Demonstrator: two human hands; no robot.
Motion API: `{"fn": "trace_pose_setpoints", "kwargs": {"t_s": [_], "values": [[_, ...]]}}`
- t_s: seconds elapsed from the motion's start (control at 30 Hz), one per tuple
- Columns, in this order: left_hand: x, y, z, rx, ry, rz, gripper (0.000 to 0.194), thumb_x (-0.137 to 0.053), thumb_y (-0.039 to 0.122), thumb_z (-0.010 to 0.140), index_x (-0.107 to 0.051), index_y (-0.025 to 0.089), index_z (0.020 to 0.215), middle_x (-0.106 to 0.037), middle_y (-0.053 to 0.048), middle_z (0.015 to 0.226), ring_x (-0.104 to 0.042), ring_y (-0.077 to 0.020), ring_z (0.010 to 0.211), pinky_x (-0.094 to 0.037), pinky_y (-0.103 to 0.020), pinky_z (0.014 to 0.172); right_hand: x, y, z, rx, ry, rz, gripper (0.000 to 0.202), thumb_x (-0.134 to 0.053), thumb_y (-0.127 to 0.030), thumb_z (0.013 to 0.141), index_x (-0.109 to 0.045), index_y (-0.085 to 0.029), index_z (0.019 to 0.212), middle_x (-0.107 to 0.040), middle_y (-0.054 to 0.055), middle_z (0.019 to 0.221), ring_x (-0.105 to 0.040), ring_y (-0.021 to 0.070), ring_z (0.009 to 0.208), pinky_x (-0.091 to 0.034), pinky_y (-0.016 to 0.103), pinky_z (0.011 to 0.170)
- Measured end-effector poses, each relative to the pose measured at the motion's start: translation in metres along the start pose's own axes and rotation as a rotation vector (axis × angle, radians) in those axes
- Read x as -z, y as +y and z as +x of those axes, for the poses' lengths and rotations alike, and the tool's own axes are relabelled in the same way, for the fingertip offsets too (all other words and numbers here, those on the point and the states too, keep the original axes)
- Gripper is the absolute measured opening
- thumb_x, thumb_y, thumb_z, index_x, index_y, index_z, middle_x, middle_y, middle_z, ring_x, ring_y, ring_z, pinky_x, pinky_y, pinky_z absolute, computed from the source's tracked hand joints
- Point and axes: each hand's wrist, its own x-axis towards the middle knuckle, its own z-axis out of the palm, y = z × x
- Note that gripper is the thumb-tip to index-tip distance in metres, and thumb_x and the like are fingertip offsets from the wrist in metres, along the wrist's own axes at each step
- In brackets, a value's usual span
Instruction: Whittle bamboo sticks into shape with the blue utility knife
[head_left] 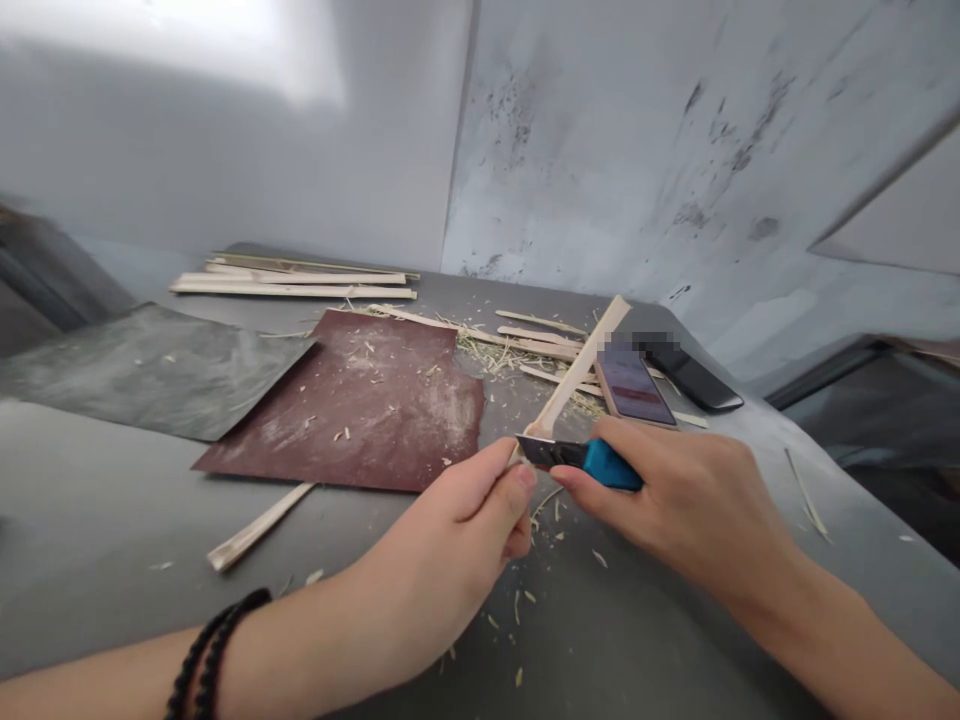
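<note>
My left hand (457, 535) pinches the near end of a pale wooden stick (581, 365) that points up and away to the right. My right hand (675, 490) grips a blue-handled utility knife (592, 460), its dark blade laid across the stick just beyond my left thumb. Small wood shavings (525, 590) lie scattered on the grey table (112, 520) under both hands. A black bead bracelet sits on my left wrist.
A dark red sandpaper sheet (360, 410) and a grey sheet (150, 370) lie to the left. One loose stick (259, 527) rests near them; several sticks (292, 280) are stacked at the back. A phone (637, 385) and a black case (694, 378) lie behind the knife.
</note>
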Motion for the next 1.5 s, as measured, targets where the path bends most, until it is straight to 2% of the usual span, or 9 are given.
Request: {"fn": "trace_pose_setpoints", "kwargs": {"t_s": [0.23,0.33,0.43,0.57,0.7,0.9,1.07,1.3,1.5], "values": [[0.002,-0.006,0.001,-0.04,-0.036,0.025,0.035,-0.048,0.055,0.129,-0.056,0.029,0.108,-0.03,0.017,0.065,-0.015,-0.009,0.05,-0.015,-0.024,0.043,0.005,-0.002,0.002,-0.081,-0.039,0.124,0.072,-0.05,-0.079,0.123,-0.052,-0.027,0.074,-0.051,-0.004,0.053,-0.05,0.0122,0.044,-0.027,0.031,0.049],[0.003,-0.007,0.0,-0.061,-0.052,0.003,0.033,-0.048,0.059,0.129,-0.054,0.03,0.114,-0.03,0.016,0.067,-0.015,-0.0099,0.052,-0.014,-0.025,0.043,0.009,0.0,0.006,-0.129,-0.08,0.232,0.064,-0.043,-0.076,0.127,-0.066,-0.027,0.093,-0.057,-0.007,0.056,-0.052,0.013,0.042,-0.036,0.028,0.048],[0.002,-0.006,-0.002,-0.067,-0.029,0.01,0.03,-0.047,0.057,0.129,-0.054,0.03,0.117,-0.035,0.015,0.072,-0.018,-0.0102,0.052,-0.015,-0.026,0.043,0.011,0.004,0.009,-0.281,-0.188,0.481,0.059,-0.044,-0.081,0.124,-0.068,-0.029,0.113,-0.06,-0.009,0.061,-0.052,0.0145,0.043,-0.039,0.029,0.046],[-0.001,-0.007,-0.002,-0.101,-0.016,0.052,0.033,-0.049,0.058,0.127,-0.056,0.028,0.116,-0.037,0.013,0.075,-0.024,-0.0113,0.058,-0.022,-0.026,0.048,0.012,0.011,0.011,-0.379,-0.359,0.771,0.065,-0.046,-0.086,0.121,-0.072,-0.028,0.109,-0.071,-0.003,0.071,-0.059,0.0146,0.048,-0.047,0.03,0.048],[-0.002,-0.013,-0.001,-0.168,-0.015,0.084,0.034,-0.049,0.056,0.127,-0.057,0.027,0.111,-0.039,0.01,0.078,-0.032,-0.0132,0.067,-0.032,-0.026,0.057,0.015,0.013,0.011,-0.315,-0.396,0.726,0.073,-0.039,-0.079,0.126,-0.071,-0.028,0.085,-0.069,-0.002,0.062,-0.06,0.0128,0.047,-0.045,0.03,0.052],[0.0,-0.01,-0.003,-0.163,-0.076,0.155,0.034,-0.045,0.055,0.128,-0.054,0.028,0.109,-0.046,0.009,0.081,-0.039,-0.0139,0.069,-0.035,-0.029,0.062,0.018,0.011,0.013,-0.267,-0.378,0.626,0.076,-0.042,-0.084,0.124,-0.06,-0.029,0.074,-0.062,-0.005,0.049,-0.057,0.0122,0.04,-0.039,0.029,0.048],[0.002,-0.004,-0.006,-0.182,-0.068,0.213,0.031,-0.048,0.051,0.126,-0.055,0.028,0.106,-0.045,0.009,0.078,-0.035,-0.0155,0.068,-0.034,-0.032,0.063,0.019,0.01,0.016,-0.247,-0.393,0.567,0.08,-0.038,-0.085,0.124,-0.06,-0.029,0.071,-0.059,-0.004,0.049,-0.055,0.0123,0.041,-0.038,0.029,0.048],[0.001,-0.012,-0.007,-0.212,-0.041,0.311,0.033,-0.048,0.052,0.127,-0.061,0.029,0.106,-0.058,0.006,0.079,-0.05,-0.017,0.069,-0.041,-0.034,0.067,0.016,0.012,0.013,-0.239,-0.332,0.549,0.076,-0.042,-0.083,0.124,-0.059,-0.029,0.073,-0.055,-0.004,0.05,-0.049,0.0137,0.043,-0.033,0.033,0.05],[0.004,0.01,-0.012,-0.301,0.002,0.438,0.029,-0.059,0.053,0.121,-0.077,0.031,0.118,-0.073,0.001,0.086,-0.064,-0.0226,0.076,-0.046,-0.038,0.073,0.021,0.013,0.018,-0.276,-0.287,0.578,0.076,-0.044,-0.091,0.119,-0.067,-0.03,0.082,-0.06,-0.004,0.054,-0.052,0.0154,0.044,-0.037,0.034,0.05]]}}
